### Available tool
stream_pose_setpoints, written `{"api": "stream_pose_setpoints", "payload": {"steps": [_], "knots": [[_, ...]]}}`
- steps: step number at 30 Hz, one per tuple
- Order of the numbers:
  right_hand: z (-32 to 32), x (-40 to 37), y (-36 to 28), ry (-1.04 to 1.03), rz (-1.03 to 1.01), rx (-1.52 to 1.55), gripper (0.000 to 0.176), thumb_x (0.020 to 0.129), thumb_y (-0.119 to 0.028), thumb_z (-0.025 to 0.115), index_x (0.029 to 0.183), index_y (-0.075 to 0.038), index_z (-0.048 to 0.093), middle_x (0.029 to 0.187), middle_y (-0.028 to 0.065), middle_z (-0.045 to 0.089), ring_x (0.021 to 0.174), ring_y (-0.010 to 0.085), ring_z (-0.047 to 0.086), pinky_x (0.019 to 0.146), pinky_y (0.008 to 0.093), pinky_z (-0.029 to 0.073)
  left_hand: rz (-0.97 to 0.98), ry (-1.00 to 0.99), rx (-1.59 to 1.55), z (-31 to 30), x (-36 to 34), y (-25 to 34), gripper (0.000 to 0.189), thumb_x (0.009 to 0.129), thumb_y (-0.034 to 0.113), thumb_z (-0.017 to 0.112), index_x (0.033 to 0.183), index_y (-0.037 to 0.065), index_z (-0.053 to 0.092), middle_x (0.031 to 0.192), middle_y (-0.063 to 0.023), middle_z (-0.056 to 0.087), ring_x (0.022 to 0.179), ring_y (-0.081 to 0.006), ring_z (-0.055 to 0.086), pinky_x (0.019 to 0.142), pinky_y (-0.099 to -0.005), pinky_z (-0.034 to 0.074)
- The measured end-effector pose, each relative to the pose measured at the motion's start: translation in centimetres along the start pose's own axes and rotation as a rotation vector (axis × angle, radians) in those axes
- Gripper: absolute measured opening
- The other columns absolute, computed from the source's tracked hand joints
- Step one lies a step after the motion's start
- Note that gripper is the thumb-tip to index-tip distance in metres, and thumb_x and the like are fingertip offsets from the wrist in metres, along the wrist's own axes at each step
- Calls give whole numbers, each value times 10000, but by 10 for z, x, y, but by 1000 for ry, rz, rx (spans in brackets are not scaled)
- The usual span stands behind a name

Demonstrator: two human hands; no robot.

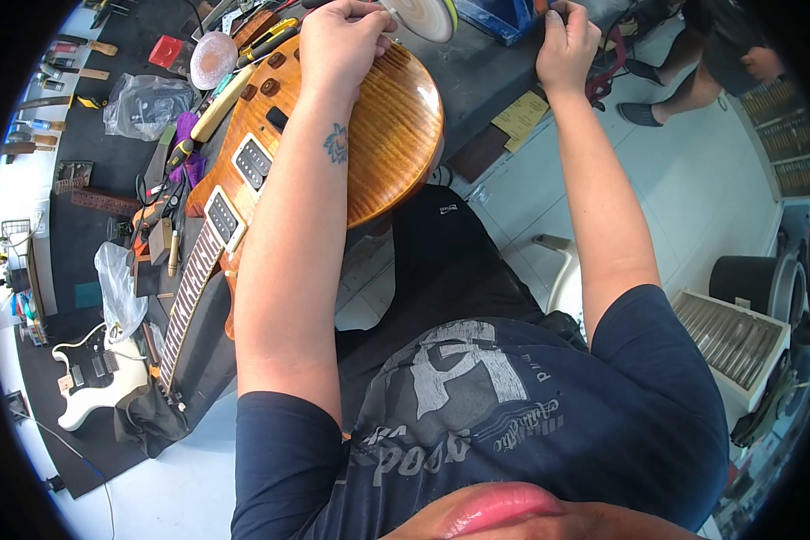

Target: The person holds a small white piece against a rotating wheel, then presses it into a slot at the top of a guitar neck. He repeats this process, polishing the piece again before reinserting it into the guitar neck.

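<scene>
The left hand (342, 45) lay curled on the rim of the amber guitar (387, 135), its grip hidden from me. The right hand (567, 45) was fisted tight at the edge of the worktop (477, 70). The amber guitar lay flat there, beside scattered tools.

The person wears a dark navy T-shirt (513, 405) with short sleeves (279, 450) that end above the elbows. On the chest there is a faded grey and white print (450, 369) with large block shapes and some curved lettering, which I cannot read well. Below the shirt are black trousers (441, 261) with a small white logo (447, 208). The left forearm carries a small dark blue tattoo (336, 144), shaped like a flower. The left hand (342, 45) and right hand (567, 45) are bare.
</scene>
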State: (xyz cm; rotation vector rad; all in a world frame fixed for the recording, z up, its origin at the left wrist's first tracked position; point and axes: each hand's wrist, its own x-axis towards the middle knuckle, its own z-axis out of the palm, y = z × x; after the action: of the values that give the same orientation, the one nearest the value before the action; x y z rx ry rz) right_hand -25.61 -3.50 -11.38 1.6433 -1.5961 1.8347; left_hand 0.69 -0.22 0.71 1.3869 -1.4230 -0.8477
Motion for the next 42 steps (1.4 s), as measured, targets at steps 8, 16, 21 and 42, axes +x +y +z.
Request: {"api": "stream_pose_setpoints", "payload": {"steps": [8,16,21,42], "knots": [[7,15,22,-62,109,346,214,975,-144,645,1011,64,683,870,114,758,800,161,665,785,324,520,84,-45,-391,-42,-11,15,155,984,45,687,1102,-56,678,989,-142,755,771,-122,654,681,-240,547],[-7,26,11,-220,328,386,243,926,-211,732,978,25,710,968,109,793,898,141,708,861,307,531,368,-260,-781,-98,-92,54,102,994,2,668,1094,-12,681,994,-166,763,769,-131,684,678,-232,561],[-17,29,-2,-168,334,176,293,935,-271,730,1053,-3,709,1050,106,755,948,222,691,870,356,520,410,-312,-878,-120,-134,69,94,1009,16,654,1101,-1,664,1011,-169,758,776,-133,712,678,-241,590],[-104,-70,-382,-506,-449,826,565,744,-114,866,1263,-31,658,1040,120,699,933,298,682,845,407,549,89,206,-984,-168,-287,61,165,997,40,676,1145,-27,644,1131,-176,731,980,-218,732,866,-329,608]]}}
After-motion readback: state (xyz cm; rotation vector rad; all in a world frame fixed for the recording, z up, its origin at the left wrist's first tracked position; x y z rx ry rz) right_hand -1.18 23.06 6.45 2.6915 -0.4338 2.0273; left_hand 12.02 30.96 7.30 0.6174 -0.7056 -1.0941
